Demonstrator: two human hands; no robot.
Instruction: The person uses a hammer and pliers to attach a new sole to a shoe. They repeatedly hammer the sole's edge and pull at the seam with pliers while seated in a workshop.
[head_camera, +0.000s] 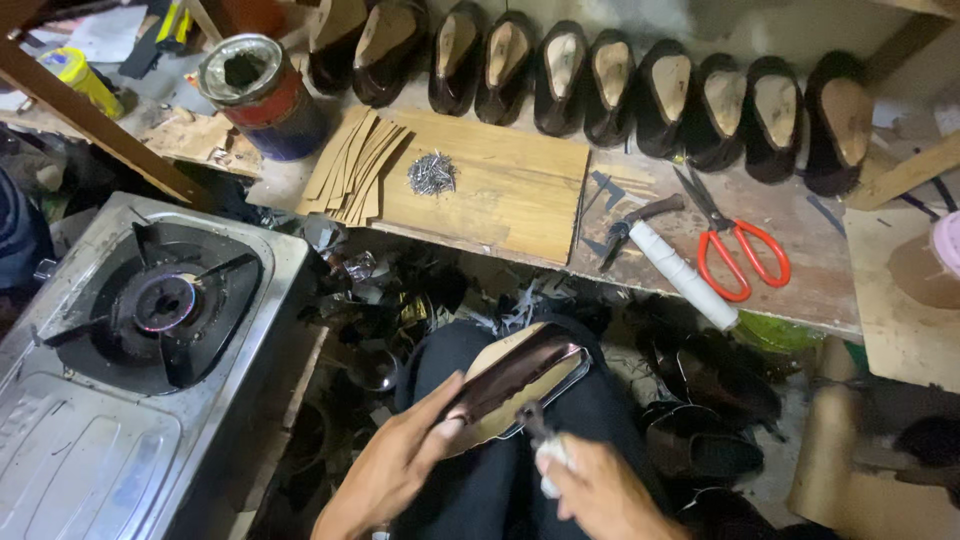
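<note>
Bracing dark shoe upper on last (515, 385) over knee: left hand (400, 465) clamps it, right hand (600, 490) closed on pincers (530, 418). Pull leather evenly, keep last steady.

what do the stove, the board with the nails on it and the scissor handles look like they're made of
The stove looks like brushed stainless steel: grey, dully reflective sheet, with a black burner grate, probably cast iron. The board is pale unfinished wood, its grain visible, perhaps plywood. The small nails glint like bare steel. The scissor handles look like glossy orange-red plastic or a plastic coating; which one is unclear.
</note>
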